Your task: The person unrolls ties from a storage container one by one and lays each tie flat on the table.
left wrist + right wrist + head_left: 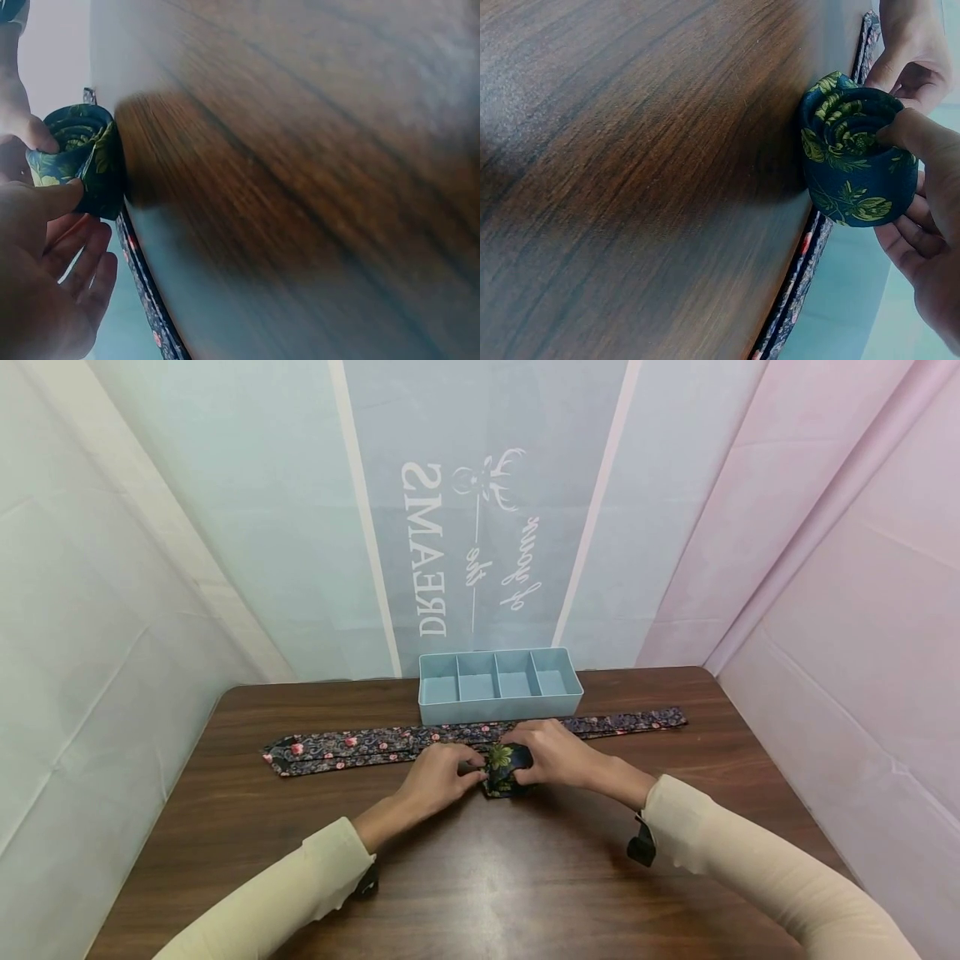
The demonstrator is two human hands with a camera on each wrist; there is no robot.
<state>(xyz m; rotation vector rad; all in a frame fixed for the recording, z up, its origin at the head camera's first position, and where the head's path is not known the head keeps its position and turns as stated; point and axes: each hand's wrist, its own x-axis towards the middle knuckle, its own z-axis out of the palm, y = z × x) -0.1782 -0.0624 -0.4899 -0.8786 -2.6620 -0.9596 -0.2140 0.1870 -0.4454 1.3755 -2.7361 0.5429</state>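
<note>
A dark blue necktie (501, 762) with yellow-green flowers is wound into a coil and stands on the table at the centre. My right hand (558, 758) grips the coil from the right, its thumb at the top of the spiral in the right wrist view and the fingers round the outer side. From the left, my left hand (441, 777) pinches the coil's edge between thumb and fingers. The spiral layers of the coiled necktie (859, 169) show in the right wrist view, with a loose fold on top.
Behind the hands a second necktie (330, 750), dark with pink flowers, lies stretched across the table. A light blue tray (498, 708) with several compartments stands at the back of the brown wooden table (480, 877). Fabric walls surround the table's back and sides.
</note>
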